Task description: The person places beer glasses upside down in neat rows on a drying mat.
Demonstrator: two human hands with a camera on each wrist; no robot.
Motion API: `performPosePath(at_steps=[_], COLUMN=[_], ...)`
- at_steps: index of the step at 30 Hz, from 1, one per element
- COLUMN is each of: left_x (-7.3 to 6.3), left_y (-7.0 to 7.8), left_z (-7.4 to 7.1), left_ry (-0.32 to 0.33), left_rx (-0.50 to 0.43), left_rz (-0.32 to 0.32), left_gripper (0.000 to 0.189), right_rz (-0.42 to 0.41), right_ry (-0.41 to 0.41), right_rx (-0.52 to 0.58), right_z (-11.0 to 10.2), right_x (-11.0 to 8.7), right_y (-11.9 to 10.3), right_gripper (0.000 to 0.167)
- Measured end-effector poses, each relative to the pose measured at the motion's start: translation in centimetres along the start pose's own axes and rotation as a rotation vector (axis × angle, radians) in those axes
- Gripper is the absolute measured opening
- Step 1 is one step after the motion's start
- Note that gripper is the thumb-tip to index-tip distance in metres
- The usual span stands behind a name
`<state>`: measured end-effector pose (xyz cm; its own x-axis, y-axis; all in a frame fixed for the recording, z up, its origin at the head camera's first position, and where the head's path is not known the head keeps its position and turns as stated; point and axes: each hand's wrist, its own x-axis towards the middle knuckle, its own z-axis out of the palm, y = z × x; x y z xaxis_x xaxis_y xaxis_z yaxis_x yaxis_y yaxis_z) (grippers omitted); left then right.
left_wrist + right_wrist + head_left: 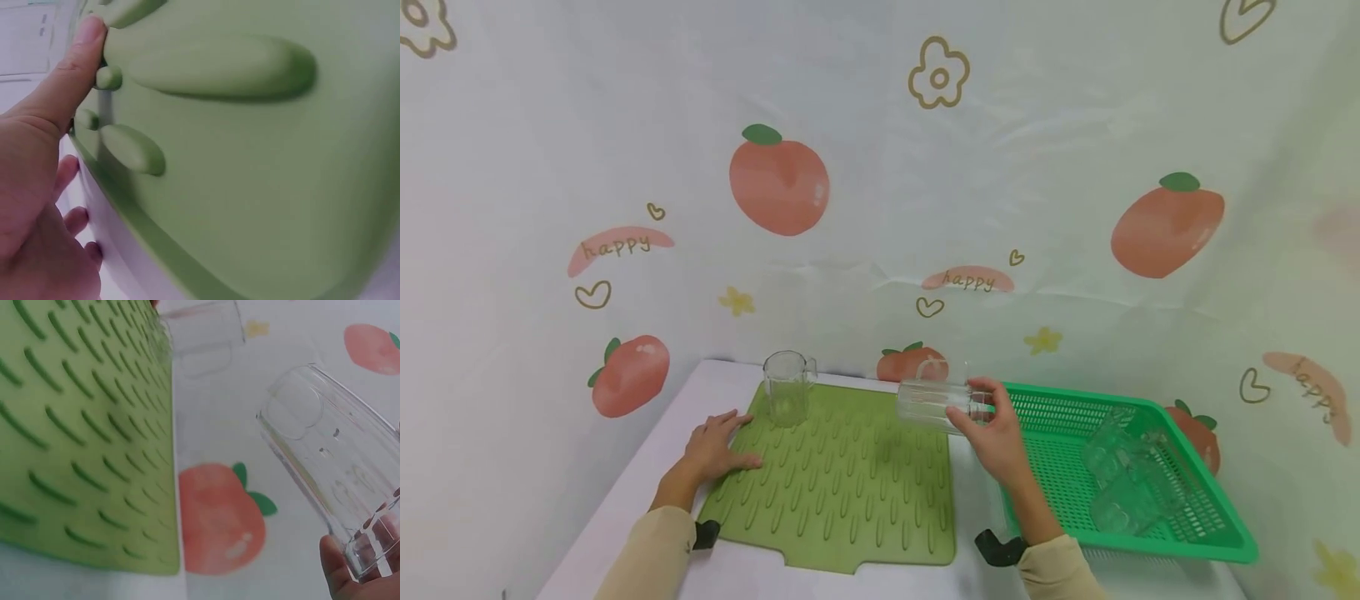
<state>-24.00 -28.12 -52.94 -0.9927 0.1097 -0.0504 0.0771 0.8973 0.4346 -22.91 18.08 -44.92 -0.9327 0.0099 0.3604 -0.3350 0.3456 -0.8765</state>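
Observation:
My right hand (1000,437) grips a clear glass mug (928,404) round its thick base end. The mug is tipped onto its side above the right part of the green drying mat (842,475), its handle on the upper side and its other end pointing left. In the right wrist view, thumb and fingers wrap the base of this mug (325,450). My left hand (713,446) rests on the mat's left edge, thumb (84,47) lying over the ridged surface and fingers spread. A second glass mug (786,396) stands on the mat's far left corner, handle to the right.
A green plastic basket (1157,546) is to the right of the mat, with several clear glass mugs (1123,504) lying in it. The white table (625,508) shows around the mat. A white cloth with printed fruit (778,187) hangs right behind the table.

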Motion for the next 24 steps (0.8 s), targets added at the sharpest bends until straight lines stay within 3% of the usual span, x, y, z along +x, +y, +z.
performPosePath(at_steps=[8,11,15,18,24], left_x=[0.0,0.2,0.2,-0.3,-1.9], left_y=[0.7,1.3,1.9,2.2,4.4], left_z=[-1.0,-1.7,-2.9,-4.0,-5.8], left_ry=[0.002,0.016,0.036,0.080,0.193], left_rx=[-0.097,-0.148,-0.222,-0.269,-0.329], left_rz=[-0.018,-0.004,-0.032,-0.045,0.022], left_gripper=[0.100,0.101,0.106,0.109,0.091], right_rz=[0.084,0.116,0.127,0.124,0.142], right_ry=[-0.014,-0.013,-0.013,-0.018,-0.022], right_rx=[0.163,0.200,0.209,0.226,0.284], right_z=[2.9,3.6,4.5,5.4,7.1], right_x=[-0.7,-0.8,-1.0,-1.0,-1.0], right_y=[0.8,1.1,1.5,1.9,2.4], right_gripper=[0.053,0.054,0.055,0.055,0.055])
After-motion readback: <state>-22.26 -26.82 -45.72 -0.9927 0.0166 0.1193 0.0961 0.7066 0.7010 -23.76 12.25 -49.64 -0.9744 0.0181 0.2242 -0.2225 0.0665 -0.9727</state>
